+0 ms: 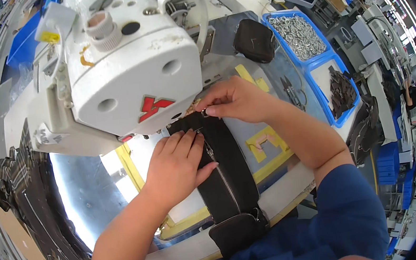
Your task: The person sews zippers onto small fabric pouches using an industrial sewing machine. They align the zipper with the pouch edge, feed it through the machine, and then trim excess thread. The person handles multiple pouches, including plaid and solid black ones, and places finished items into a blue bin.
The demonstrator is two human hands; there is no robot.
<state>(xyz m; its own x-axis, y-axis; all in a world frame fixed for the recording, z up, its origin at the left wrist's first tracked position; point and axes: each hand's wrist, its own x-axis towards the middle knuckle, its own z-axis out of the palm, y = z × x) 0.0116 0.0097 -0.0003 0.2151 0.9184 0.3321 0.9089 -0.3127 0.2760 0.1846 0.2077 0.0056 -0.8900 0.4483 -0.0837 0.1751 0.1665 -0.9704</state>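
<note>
Blue sleeves frame the bottom edge, and between them a black zippered bag panel [227, 175] runs from the person's lap up to the sewing machine. Its far end is pinched in the right hand [236, 100]: thumb and forefinger close narrowly on a small metal ring [205, 112] at the panel's top corner, probably to keep that corner located just under the machine head. Just nearer than that pinch, the left hand [176, 166] lies flat, fingers spread and closed on nothing, pressing the panel beside its zipper [219, 168] against the machine bed, likely so the piece stays flat and straight. Yellow tape guides [265, 140] sit just right of the panel, seemingly marking where it should line up. Over the pinch looms the white sewing machine head [129, 61]. Farther right of the right hand, blue bins [310, 65] hold metal hardware and dark cut pieces, within reach. Left of the left hand lies a stack of plaid and black pieces [30, 192].
</note>
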